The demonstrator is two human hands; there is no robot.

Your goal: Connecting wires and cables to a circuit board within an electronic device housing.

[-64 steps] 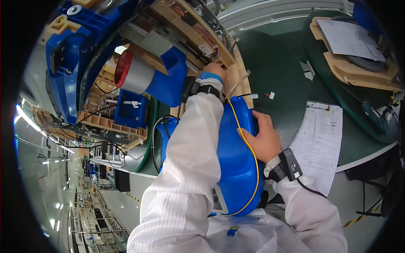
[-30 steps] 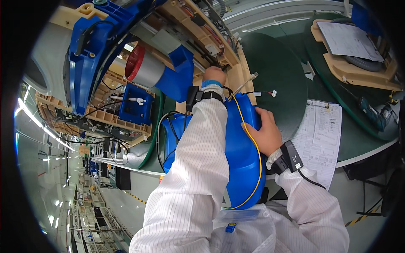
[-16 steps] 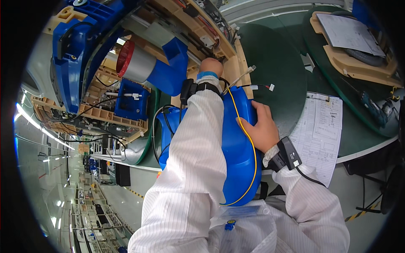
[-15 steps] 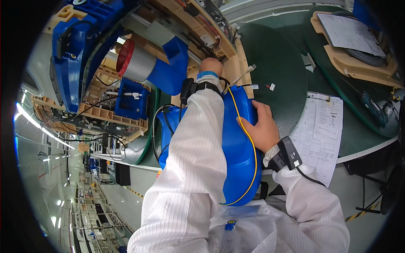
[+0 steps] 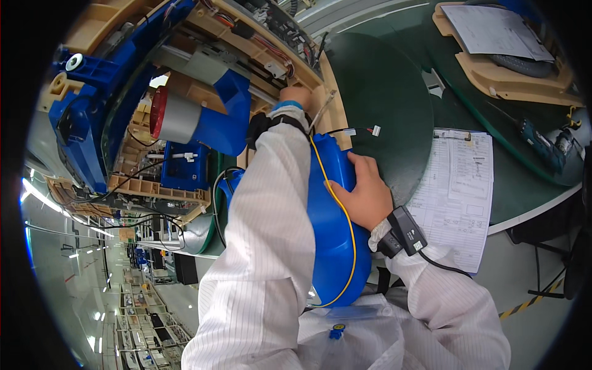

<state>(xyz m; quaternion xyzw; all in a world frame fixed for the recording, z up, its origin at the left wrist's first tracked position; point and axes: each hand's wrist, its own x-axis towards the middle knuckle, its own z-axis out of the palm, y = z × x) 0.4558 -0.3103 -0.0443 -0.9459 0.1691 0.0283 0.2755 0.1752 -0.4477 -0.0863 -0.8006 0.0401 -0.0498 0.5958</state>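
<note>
My left hand (image 5: pixel 296 95) reaches far into a beige-framed machine (image 5: pixel 336 114); its fingers are hidden inside, so what it touches does not show. A large blue plastic cover (image 5: pixel 333 231) lies against the machine's near end, partly under my left sleeve. My right hand (image 5: pixel 368 194) holds the cover's right edge, thumb on top and fingers along the side. A yellow cable (image 5: pixel 352 237) runs down over the cover, passing by the right thumb. From the machine's edge sticks out a black cable with a white connector (image 5: pixel 376 131). A grey cable (image 5: pixel 322 112) rises beside the left wrist.
A blue funnel-like part with a grey, red-rimmed end (image 5: pixel 185 114) stands left of my left hand. Clipped papers (image 5: pixel 459 191) lie on the green table (image 5: pixel 388 86) at right, near a power drill (image 5: pixel 546 145). Another beige frame (image 5: pixel 487 77) carries more papers at far right.
The whole view has shifted, so the machine, cover and both hands sit further left. My left hand stays inside the machine, and my right hand keeps its place on the cover.
</note>
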